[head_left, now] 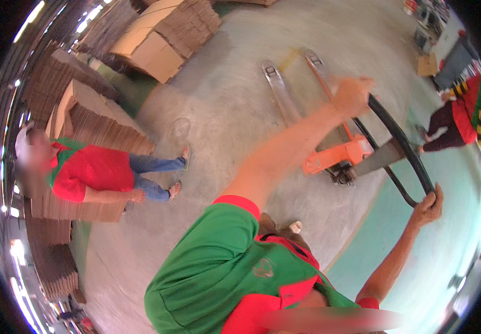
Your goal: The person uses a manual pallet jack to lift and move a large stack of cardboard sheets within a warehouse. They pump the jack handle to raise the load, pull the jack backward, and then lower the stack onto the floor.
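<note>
My left hand [354, 96], a little blurred, closes over the far end of the black loop handle [398, 131] of an orange pallet jack [338, 156]. It covers that end of the loop. My right hand [430, 206] is wrapped round the loop's near right corner. The handle tilts toward me. Two long forks, a grey one [276, 83] and one with an orange side [317, 64], stretch away across the floor with nothing on them.
On the left, a person [93, 167] in a red shirt stands beside stacks of flat cardboard [101, 122]. A large cardboard stack [159, 47] lies farther back. Another person [463, 111] stands at right near equipment. The concrete floor [223, 111] meets a green painted strip [385, 222].
</note>
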Available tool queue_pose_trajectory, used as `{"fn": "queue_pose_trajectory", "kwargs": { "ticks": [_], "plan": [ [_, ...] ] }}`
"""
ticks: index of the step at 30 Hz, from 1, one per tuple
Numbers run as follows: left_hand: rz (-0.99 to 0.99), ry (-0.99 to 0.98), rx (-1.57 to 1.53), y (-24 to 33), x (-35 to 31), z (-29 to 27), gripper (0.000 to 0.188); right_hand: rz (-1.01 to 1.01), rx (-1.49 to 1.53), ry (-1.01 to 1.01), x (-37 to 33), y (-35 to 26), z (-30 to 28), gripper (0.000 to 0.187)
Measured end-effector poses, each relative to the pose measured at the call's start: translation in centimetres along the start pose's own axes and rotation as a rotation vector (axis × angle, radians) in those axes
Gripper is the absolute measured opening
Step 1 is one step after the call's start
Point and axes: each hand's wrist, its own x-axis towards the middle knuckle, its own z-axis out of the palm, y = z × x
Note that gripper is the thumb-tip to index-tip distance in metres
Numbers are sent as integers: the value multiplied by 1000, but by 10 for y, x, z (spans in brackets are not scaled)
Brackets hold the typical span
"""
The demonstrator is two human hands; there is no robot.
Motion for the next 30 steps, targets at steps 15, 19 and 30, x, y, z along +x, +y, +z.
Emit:
{"fn": "queue_pose_trajectory", "kwargs": {
  "ticks": [15,19,30],
  "plan": [
    [28,-172,-209,16,93,163,38,368,54,-17,118,208,48,59],
    [48,-240,-291,5,107,202,37,416,74,17,135,256,68,60],
    [90,-221,-281,-30,197,283,40,315,68,97,228,376,177,65]
  ]
}}
